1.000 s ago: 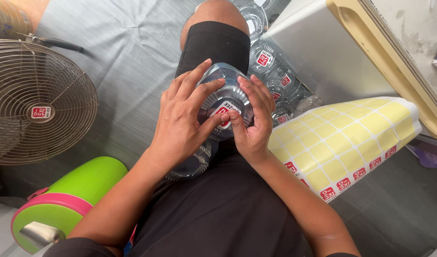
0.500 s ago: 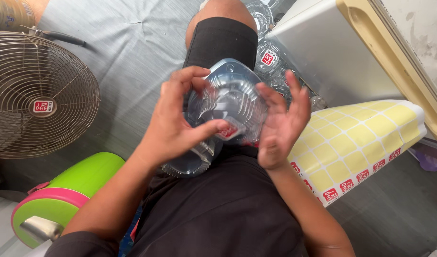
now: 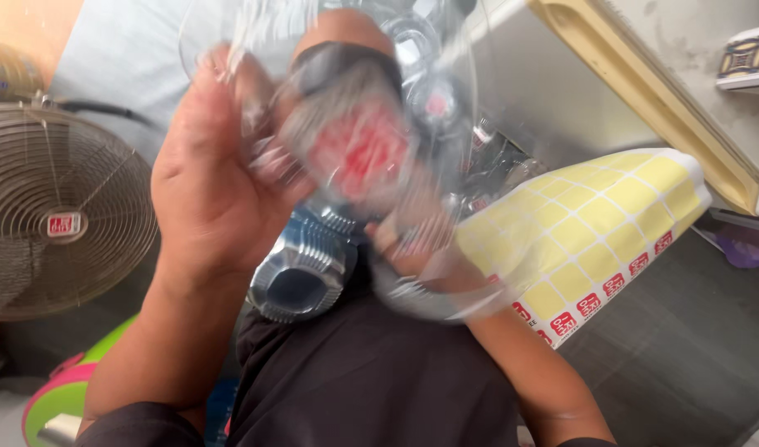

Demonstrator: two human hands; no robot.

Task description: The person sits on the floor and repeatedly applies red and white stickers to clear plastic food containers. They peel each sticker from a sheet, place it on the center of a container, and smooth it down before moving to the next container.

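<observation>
A clear plastic container (image 3: 354,149) with a red label is raised close to the camera and blurred. My left hand (image 3: 210,182) grips its left side with the fingers wrapped round it. My right hand (image 3: 416,248) is seen through the plastic under its right side and touches it; how firmly it grips is unclear. Below, a stack of clear plastic containers (image 3: 301,269) lies on my lap against my black shorts (image 3: 371,372).
A round metal fan (image 3: 57,211) stands at the left. A green and pink cylinder (image 3: 65,393) lies at the lower left. A sheet of yellow stickers with red labels (image 3: 594,223) hangs at the right, below a cream-edged board (image 3: 644,91). More clear containers (image 3: 495,157) lie behind.
The clear container has been lifted from my lap up toward the camera and now fills the middle of the view, blurred. Both hands rose with it.
</observation>
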